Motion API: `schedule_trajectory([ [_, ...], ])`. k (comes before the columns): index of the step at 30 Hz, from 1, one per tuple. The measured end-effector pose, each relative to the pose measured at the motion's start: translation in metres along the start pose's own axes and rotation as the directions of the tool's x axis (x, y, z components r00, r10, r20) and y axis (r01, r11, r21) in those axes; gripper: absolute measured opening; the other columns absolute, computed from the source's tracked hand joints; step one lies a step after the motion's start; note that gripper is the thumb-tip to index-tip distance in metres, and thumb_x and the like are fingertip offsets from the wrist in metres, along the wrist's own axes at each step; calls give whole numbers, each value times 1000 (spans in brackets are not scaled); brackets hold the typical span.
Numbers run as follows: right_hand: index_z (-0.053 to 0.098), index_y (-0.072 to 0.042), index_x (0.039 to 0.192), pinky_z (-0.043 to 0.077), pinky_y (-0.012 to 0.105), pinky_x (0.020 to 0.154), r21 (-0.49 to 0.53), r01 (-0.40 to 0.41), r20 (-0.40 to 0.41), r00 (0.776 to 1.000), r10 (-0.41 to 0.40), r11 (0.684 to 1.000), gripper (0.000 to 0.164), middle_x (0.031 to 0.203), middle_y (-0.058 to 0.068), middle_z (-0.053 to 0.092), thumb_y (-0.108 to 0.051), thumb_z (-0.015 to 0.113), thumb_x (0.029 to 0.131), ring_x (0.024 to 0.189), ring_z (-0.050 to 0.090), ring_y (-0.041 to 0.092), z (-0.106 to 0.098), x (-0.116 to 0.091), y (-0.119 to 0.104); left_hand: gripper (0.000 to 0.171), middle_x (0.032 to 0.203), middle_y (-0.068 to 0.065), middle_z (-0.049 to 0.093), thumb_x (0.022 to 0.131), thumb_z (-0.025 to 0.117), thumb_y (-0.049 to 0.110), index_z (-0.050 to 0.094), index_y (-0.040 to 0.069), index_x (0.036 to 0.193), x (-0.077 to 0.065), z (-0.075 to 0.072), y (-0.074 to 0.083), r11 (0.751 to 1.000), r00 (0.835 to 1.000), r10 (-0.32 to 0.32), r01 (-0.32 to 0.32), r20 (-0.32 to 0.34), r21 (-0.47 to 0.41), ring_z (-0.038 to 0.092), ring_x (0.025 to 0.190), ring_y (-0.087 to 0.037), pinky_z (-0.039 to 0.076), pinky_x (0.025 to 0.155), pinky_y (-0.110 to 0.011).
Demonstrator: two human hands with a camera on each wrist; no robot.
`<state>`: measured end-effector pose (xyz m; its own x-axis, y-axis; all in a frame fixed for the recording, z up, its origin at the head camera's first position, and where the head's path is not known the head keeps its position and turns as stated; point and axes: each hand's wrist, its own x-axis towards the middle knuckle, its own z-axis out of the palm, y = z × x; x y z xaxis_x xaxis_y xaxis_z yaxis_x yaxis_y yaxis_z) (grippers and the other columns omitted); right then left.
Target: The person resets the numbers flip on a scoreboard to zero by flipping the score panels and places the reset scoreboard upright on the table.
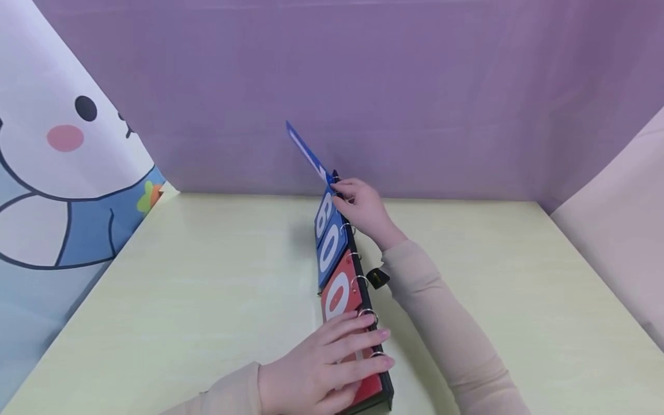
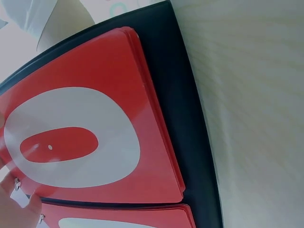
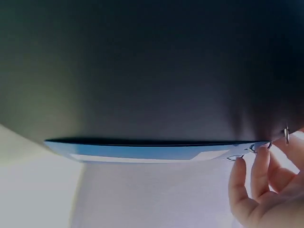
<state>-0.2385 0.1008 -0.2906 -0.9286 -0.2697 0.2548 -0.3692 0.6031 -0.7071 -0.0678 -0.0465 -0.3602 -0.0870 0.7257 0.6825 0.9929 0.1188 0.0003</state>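
A black flip scoreboard (image 1: 386,385) stands on the table, its ringed top edge running away from me. Toward the far end, my right hand (image 1: 367,210) pinches a raised blue number card (image 1: 303,148) by its ringed edge. That card (image 3: 142,151) sticks out to the left, nearly edge-on. Below it hang a blue card reading 6 or 9 (image 1: 324,216) and a blue 0 card (image 1: 332,251). My left hand (image 1: 313,366) rests on the near red cards, fingers straight across the top edge. A red 0 card (image 2: 109,57) fills much of the left wrist view.
The scoreboard's dark back (image 3: 152,71) covers most of the right wrist view. A pale yellow table (image 1: 207,300) lies around the board. Behind stands a purple backdrop (image 1: 441,86), and a cartoon-printed cloth (image 1: 36,173) hangs on the left. A small black tab (image 1: 378,278) juts by the right sleeve.
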Motion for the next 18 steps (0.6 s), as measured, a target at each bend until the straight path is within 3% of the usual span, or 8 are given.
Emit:
schedule_trajectory([
  [4, 64, -2, 120, 48, 36, 90, -137, 56, -45, 997, -63, 989, 32, 122, 13, 62, -17, 55, 92, 111, 56, 28, 2, 0, 0, 39, 139, -15, 47, 90, 50, 20, 56, 8, 126, 0, 2, 0, 1000, 1000, -1, 1, 3, -5, 38, 133, -30, 34, 108, -43],
  [6, 66, -4, 117, 48, 35, 89, -254, 110, -40, 992, -124, 961, 29, 120, 13, 64, -16, 56, 92, 108, 57, 28, 1, 0, -1, 39, 139, -15, 47, 90, 50, 20, 56, 8, 126, 0, 2, 0, 1000, 1000, 2, -2, 2, -6, 38, 133, -31, 34, 108, -43],
  [8, 68, -6, 115, 48, 35, 86, -379, 185, -12, 979, -205, 907, 28, 116, 11, 66, -16, 57, 91, 104, 58, 27, 0, 0, -5, 39, 139, -16, 47, 90, 50, 20, 55, 8, 126, -1, 2, -1, 1000, 1000, 2, -1, 2, -7, 38, 133, -31, 34, 108, -44],
  [10, 70, -7, 112, 48, 32, 82, -482, 269, 30, 956, -291, 834, 26, 112, 10, 68, -15, 59, 90, 98, 58, 25, -1, 1, -9, 39, 139, -15, 47, 90, 50, 20, 55, 9, 127, -1, 1, -1, 1000, 1000, -4, 4, 6, -11, 38, 133, -31, 33, 108, -44],
  [13, 73, -7, 106, 48, 29, 77, -568, 371, 92, 916, -391, 735, 22, 106, 8, 71, -15, 60, 89, 91, 57, 23, -3, 3, -13, 39, 140, -15, 46, 91, 49, 20, 54, 9, 128, -2, 0, 0, 1000, 1000, -18, 18, 18, -16, 37, 134, -30, 32, 108, -44],
  [16, 75, -9, 101, 47, 30, 74, -624, 419, 145, 892, -429, 659, 19, 102, 6, 72, -15, 62, 88, 88, 56, 23, -3, 6, -17, 40, 142, -13, 44, 91, 49, 21, 53, 9, 130, -3, -1, 0, 999, 999, -34, 35, 34, -24, 36, 135, -29, 31, 109, -43],
  [18, 76, -10, 99, 47, 31, 73, -677, 445, 198, 878, -437, 586, 18, 102, 5, 72, -14, 61, 89, 88, 57, 22, -3, 7, -20, 41, 142, -13, 44, 91, 49, 20, 53, 9, 130, -3, -1, 0, 999, 999, -36, 37, 35, -26, 36, 135, -29, 31, 110, -43],
])
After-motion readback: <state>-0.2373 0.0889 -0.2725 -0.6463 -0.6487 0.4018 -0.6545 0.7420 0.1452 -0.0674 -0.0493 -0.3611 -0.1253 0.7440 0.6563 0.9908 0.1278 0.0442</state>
